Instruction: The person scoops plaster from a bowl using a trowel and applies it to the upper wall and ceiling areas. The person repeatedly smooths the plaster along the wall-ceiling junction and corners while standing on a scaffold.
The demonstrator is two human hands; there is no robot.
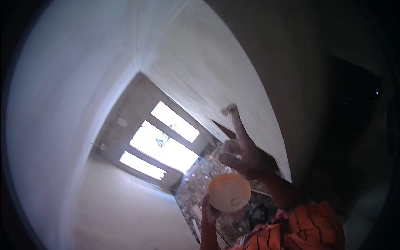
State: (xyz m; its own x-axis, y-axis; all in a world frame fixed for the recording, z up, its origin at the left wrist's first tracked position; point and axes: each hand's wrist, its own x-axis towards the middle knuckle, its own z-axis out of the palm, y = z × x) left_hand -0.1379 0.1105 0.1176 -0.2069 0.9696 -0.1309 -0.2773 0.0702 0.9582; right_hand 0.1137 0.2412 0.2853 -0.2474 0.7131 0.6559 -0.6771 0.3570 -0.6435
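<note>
My left hand point(211, 212) grips the left rim of a round orange bowl point(229, 192), its fingers partly hidden behind it. The bowl's inside looks pale, with a few darker marks near the lower side. Above the bowl my right hand point(246, 157) is raised, dusted with white. Its index finger points up toward the pale wall point(204, 71), the other fingers are bent, and no tool shows in it. A whitish-grey smear of paste point(228, 109) sits at the fingertip. Whether the finger touches the wall I cannot tell.
Rubble and debris point(200, 177) cover the floor below. Bright openings point(164, 146) break the grey far wall point(133, 98). Another pale wall point(121, 208) stands at the lower left. Long strips point(196, 229) lie near my left arm. The right side is very dark.
</note>
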